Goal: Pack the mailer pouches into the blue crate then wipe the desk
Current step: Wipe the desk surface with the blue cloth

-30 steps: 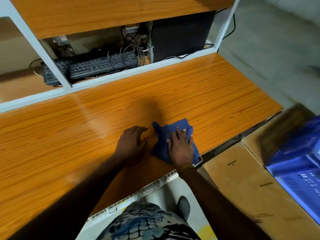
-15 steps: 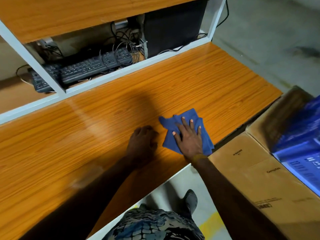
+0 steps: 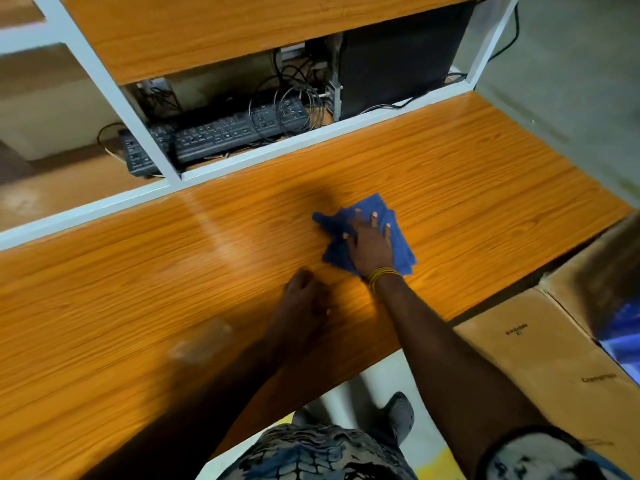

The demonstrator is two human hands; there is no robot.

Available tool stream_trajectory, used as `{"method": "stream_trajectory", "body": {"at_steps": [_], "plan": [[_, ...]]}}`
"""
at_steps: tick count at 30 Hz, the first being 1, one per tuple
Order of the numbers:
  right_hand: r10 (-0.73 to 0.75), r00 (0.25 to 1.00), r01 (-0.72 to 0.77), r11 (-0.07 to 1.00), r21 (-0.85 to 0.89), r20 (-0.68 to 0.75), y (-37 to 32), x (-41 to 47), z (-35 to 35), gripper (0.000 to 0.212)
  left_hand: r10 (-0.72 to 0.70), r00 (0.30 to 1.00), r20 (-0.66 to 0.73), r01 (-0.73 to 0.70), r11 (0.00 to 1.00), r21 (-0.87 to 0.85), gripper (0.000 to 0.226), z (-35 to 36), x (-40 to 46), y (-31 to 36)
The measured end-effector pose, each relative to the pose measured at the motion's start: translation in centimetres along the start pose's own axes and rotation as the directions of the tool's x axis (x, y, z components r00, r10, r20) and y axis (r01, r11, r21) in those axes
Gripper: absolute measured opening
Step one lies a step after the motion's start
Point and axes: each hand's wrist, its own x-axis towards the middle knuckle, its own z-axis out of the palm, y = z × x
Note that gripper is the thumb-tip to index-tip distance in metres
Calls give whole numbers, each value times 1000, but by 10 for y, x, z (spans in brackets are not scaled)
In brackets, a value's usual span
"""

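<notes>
A blue cloth (image 3: 401, 244) lies crumpled on the orange wood-grain desk (image 3: 173, 289), right of centre. My right hand (image 3: 369, 245) presses flat on the cloth with fingers spread. My left hand (image 3: 304, 299) rests on the bare desk just below and left of the cloth, fingers loosely curled, holding nothing. Only a blurred corner of the blue crate (image 3: 623, 327) shows at the right edge, on cardboard boxes. No mailer pouches are visible.
Cardboard boxes (image 3: 540, 368) stand right of the desk. Behind the desk, a white-framed shelf (image 3: 277, 154) holds a black keyboard (image 3: 214, 136), tangled cables and a black computer case (image 3: 398, 53). My legs and a shoe (image 3: 400, 414) are below the desk's front edge.
My right hand has slid the cloth away from me, toward the back of the desk. My left hand stayed near the front edge, so the two hands are now further apart.
</notes>
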Motion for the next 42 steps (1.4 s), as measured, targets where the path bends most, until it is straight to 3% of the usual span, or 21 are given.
{"method": "stream_trajectory", "body": {"at_steps": [2, 5, 7, 10, 13, 16, 21, 23, 25, 28, 30, 33, 39, 42], "plan": [[-198, 976, 202, 979, -36, 95, -16, -6, 8, 45, 38, 995, -87, -44, 997, -66, 21, -7, -2, -5], [-478, 854, 484, 875, 22, 203, -11, -36, 15, 49, 0, 965, -264, -24, 996, -88, 17, -14, -9, -15], [-567, 799, 549, 823, 145, 200, 9, -65, 8, 49, -56, 942, -329, 8, 989, -146, 14, -18, -16, -21], [-654, 727, 625, 756, 193, 210, 50, -112, -4, 39, -134, 921, -366, 65, 979, -195, 11, -21, -25, -27], [-703, 670, 673, 711, 206, 238, 91, -143, -16, 28, -115, 924, -364, 86, 992, -94, 18, -15, -25, -28], [-685, 680, 656, 728, 200, 262, 124, -146, -33, 21, -49, 965, -256, 62, 997, 43, 25, -11, -14, -20], [-458, 873, 401, 870, 287, 168, 131, -106, -48, 35, -89, 981, -170, 103, 992, 74, 25, -14, 0, -2], [-405, 900, 355, 896, 268, 161, 105, -92, -38, 30, -127, 976, -179, 138, 989, 51, 25, -14, 4, 0], [-446, 876, 400, 885, 237, 184, 76, -89, -23, 26, -160, 968, -194, 170, 985, 38, 24, -15, 10, 2], [-587, 775, 561, 810, 173, 233, 54, -118, -8, 32, -182, 962, -204, 192, 981, 29, 26, -16, 15, 6], [-648, 720, 619, 762, 192, 250, 68, -144, -8, 25, -193, 959, -209, 207, 977, 48, 26, -13, 17, 9], [-662, 706, 613, 749, 251, 252, 112, -165, -26, 21, -164, 975, -149, 184, 974, 135, 25, 0, 19, 20], [-429, 879, 375, 891, 255, 207, 196, -121, -81, 31, -72, 997, 0, 70, 967, 243, 33, 32, 34, 48], [-133, 986, 110, 973, 202, 101, 227, -79, -93, 26, -90, 995, 52, 75, 966, 246, 40, 40, 47, 66]]}}
